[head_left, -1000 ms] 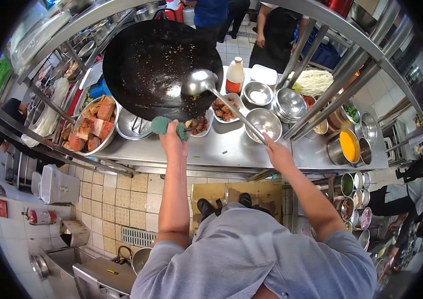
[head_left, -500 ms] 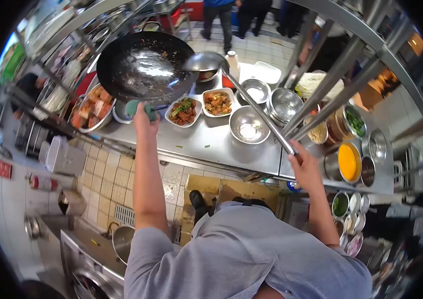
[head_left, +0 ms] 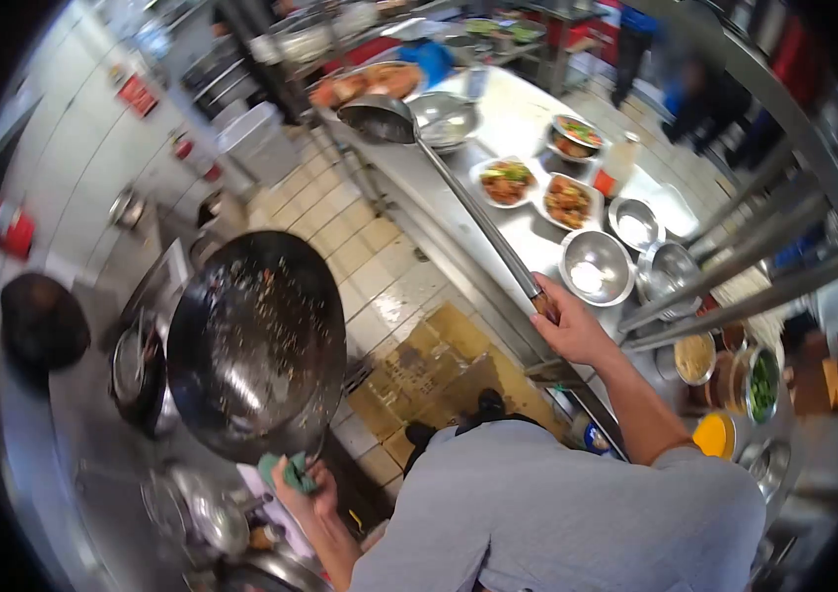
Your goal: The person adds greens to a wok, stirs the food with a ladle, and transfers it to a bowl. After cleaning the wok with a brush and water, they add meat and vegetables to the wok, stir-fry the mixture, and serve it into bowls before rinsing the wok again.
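My left hand (head_left: 312, 493) grips the rim handle of a large black wok (head_left: 256, 345) through a green cloth (head_left: 293, 476). Bits of food stick to the wok's inner surface, and the wok hangs over the floor at the left. In my right hand (head_left: 577, 324) is the wooden end of a long metal ladle (head_left: 483, 222), whose bowl reaches over the metal counter's far left. Two white dishes of cooked food, a left one (head_left: 506, 183) and a right one (head_left: 569, 200), stand on the counter beyond the ladle's shaft.
Steel bowls (head_left: 597, 268), a bottle (head_left: 618, 163) and a container of yellow liquid (head_left: 714, 435) stand along the counter. A steel upright rack (head_left: 764, 266) rises at the right. Pans and a stove area lie at the lower left. People (head_left: 636, 44) stand beyond the counter.
The view has turned left. My left hand has carried the wok from over the counter to the left side. The ladle has swung left, still in my right hand.
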Tool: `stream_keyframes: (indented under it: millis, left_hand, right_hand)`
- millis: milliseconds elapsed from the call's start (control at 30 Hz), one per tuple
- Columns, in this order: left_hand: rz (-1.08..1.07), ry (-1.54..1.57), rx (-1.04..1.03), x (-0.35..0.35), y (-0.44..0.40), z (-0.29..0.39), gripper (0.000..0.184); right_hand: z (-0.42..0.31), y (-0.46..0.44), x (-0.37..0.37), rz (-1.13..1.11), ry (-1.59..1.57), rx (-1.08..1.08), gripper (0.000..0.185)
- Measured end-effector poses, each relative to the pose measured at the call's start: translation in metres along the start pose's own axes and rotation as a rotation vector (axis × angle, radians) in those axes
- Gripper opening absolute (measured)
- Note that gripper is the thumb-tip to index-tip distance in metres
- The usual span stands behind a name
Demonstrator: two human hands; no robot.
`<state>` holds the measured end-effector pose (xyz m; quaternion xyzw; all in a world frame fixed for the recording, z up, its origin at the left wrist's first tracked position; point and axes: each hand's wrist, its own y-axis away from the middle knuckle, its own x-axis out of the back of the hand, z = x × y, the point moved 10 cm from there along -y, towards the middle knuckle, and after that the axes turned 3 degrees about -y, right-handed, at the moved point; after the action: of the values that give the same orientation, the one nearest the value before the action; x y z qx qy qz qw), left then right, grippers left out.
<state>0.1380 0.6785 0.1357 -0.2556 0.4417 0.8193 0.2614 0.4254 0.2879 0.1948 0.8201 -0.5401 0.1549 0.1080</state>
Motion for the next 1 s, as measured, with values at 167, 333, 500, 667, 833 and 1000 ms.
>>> stream_keyframes:
  millis: [167,333,500,667,833,1000]
  left_hand:
    - [0.443,0.09,-0.386,0.154,0.122,0.04,0.02]
    - [0.706,0.406,-0.604,0.293,0.245,0.026,0.02]
    - [0.738,0.698,-0.703,0.314,0.252,0.02,0.019]
    - [0.669,0.83,-0.836,0.383,0.263,0.038,0.022]
    - [0.621,0.989,-0.857,0.444,0.247,0.067,0.031]
    - [0.668,0.963,-0.929,0.48,0.242,0.092,0.039]
  right_hand:
    - [-0.073,-0.032,-0.129,-0.345,-0.062,0.15,0.053]
    - [-0.146,-0.004,-0.312,-0.74,-0.065,0.163,0.058]
    - [-0.184,0.004,-0.455,-1.064,-0.075,0.268,0.057]
    - [-0.253,0.118,-0.569,-1.305,-0.016,0.396,0.053]
    - [-0.322,0.188,-0.66,-1.336,0.123,0.834,0.05]
    - [-0.382,0.25,-0.737,-1.423,0.119,1.039,0.05]
